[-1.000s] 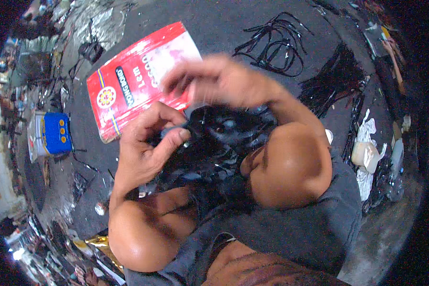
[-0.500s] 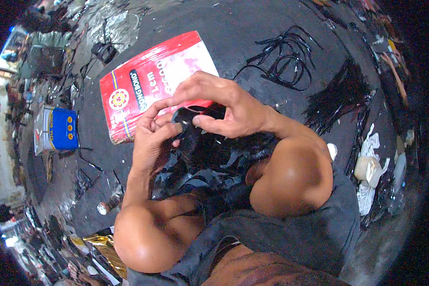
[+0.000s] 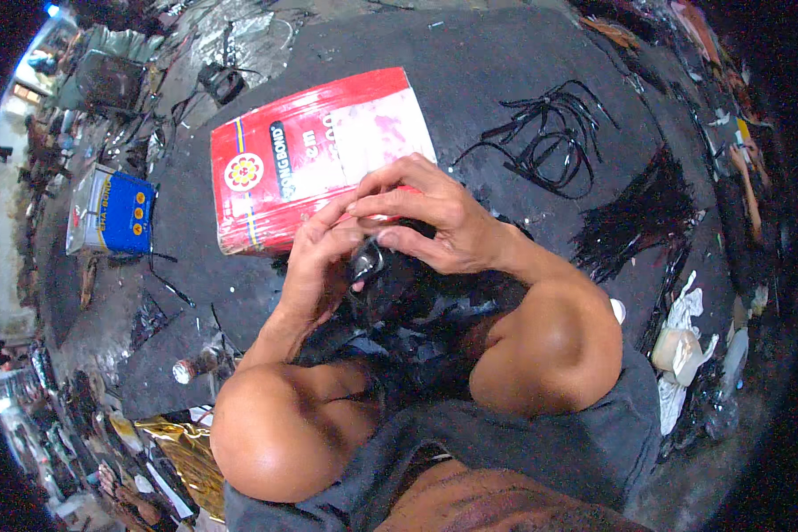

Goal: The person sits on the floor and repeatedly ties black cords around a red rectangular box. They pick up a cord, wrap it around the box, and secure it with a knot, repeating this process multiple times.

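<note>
Between my raised knees, my left hand (image 3: 317, 266) and my right hand (image 3: 439, 222) come together, fingertips meeting. A glossy black flexible piece (image 3: 369, 264) is pinched in the left fingers, its lower part hanging down. The right thumb and fingers close at its upper edge, and the fingers cover much of it. Just beyond the hands lies a red and white metal can (image 3: 262, 208), with the right knuckles overlapping its near edge. Below the hands, dark shiny scraps (image 3: 434, 315) fill the space between my legs.
Black cords (image 3: 541, 151) lie coiled at the far right, beside a bundle of black strands (image 3: 638, 213). A blue and white can (image 3: 131, 213) stands at left. A pale block (image 3: 676, 350) on white wrapping sits right. Gold foil (image 3: 191, 452) lies lower left.
My fingers have drawn together; the loop between my hands has closed, and the right index finger now meets the left fingertips. The surroundings have shifted slightly in view.
</note>
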Motion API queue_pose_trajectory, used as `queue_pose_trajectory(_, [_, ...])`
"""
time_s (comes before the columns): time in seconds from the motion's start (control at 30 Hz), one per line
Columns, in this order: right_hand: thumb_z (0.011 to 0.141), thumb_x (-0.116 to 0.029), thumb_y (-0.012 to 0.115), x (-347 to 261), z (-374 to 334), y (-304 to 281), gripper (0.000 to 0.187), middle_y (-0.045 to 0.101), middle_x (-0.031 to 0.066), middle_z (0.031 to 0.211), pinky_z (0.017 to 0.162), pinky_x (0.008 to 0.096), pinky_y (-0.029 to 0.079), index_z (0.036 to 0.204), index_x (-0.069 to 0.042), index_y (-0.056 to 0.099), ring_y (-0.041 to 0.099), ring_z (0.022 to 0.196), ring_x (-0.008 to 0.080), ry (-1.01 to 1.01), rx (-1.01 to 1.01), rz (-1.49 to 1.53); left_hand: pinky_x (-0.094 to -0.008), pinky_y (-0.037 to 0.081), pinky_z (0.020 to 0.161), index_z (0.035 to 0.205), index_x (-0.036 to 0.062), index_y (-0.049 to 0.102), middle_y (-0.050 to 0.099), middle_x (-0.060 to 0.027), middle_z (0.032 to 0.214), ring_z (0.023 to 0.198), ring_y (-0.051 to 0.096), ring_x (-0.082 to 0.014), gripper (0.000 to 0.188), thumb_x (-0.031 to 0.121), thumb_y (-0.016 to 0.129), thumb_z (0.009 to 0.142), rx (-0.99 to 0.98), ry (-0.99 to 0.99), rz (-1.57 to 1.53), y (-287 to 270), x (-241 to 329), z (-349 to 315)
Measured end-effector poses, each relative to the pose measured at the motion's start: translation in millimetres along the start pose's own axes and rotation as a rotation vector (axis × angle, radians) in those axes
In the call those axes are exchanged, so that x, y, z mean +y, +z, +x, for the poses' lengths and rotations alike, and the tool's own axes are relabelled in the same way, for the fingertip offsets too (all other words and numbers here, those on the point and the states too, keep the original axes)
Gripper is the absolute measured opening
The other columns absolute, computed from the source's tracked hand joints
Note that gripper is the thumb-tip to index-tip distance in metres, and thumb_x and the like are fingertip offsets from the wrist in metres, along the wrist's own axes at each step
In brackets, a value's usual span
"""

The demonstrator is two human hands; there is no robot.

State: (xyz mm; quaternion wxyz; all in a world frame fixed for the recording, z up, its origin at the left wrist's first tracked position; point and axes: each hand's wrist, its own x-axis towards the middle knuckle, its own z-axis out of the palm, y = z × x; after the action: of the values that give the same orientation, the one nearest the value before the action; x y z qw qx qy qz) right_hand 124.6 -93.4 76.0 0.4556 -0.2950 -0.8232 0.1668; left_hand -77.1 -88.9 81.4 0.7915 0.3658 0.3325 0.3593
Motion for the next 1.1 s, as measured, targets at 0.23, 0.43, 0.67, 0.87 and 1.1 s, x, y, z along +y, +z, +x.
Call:
queue_pose_trajectory(0.23, [0.079, -0.017, 0.081, 2, -3, -3, 0.031, 0.056, 0.0154, 0.126, 0.091, 0.0397, 0.051, 0.104, -0.004, 0.068, 0.059, 0.112, 0.0295, 0.047, -0.101, 0.155, -0.0308, 0.054, 0.092, 0.148, -0.0024, 0.037, 0.061, -0.0218, 0.131, 0.116, 0.064, -0.0227, 0.070, -0.008, 0.055, 0.081, -0.142, 0.075, -0.073, -14, 9, -1])
queue_pose_trajectory(0.43, [0.078, -0.002, 0.072, -8, -2, 5, 0.037, 0.062, 0.0099, 0.115, 0.087, 0.0331, 0.055, 0.114, -0.007, 0.067, 0.060, 0.111, 0.0236, 0.243, -0.007, 0.230, -0.0279, 0.051, 0.093, 0.145, -0.0014, 0.043, 0.061, -0.0131, 0.126, 0.108, 0.063, -0.0165, 0.063, -0.004, 0.065, 0.086, -0.029, 0.184, 0.184, -12, 5, 5])
queue_pose_trajectory(0.67, [0.074, 0.004, 0.073, -3, -12, 4, 0.021, 0.069, 0.0073, 0.098, 0.082, 0.0327, 0.055, 0.093, -0.006, 0.075, 0.068, 0.093, 0.0209, 0.233, 0.124, 0.220, -0.0265, 0.050, 0.095, 0.135, -0.0012, 0.053, 0.063, -0.0092, 0.118, 0.108, 0.060, -0.0138, 0.053, -0.003, 0.068, 0.085, -0.015, 0.157, 0.249, -9, -2, 7])
queue_pose_trajectory(0.87, [0.079, -0.001, 0.075, 6, -7, -9, 0.012, 0.072, 0.0063, 0.091, 0.081, 0.0297, 0.054, 0.090, -0.004, 0.075, 0.069, 0.088, 0.0160, 0.476, 0.362, 0.169, -0.0289, 0.057, 0.071, 0.127, 0.0050, 0.060, 0.069, -0.0037, 0.103, 0.090, 0.065, -0.0105, 0.037, 0.007, 0.068, 0.092, -0.132, -0.062, 0.074, -22, -5, 6])
queue_pose_trajectory(1.1, [0.083, -0.001, 0.073, 11, 1, -7, 0.015, 0.069, 0.0045, 0.096, 0.075, 0.0261, 0.055, 0.097, -0.004, 0.072, 0.068, 0.087, 0.0134, 0.521, 0.379, 0.227, -0.0194, 0.044, 0.069, 0.113, 0.0059, 0.068, 0.070, -0.0013, 0.095, 0.078, 0.059, -0.0065, 0.025, 0.025, 0.065, 0.096, -0.054, 0.119, 0.216, -6, -10, 18])
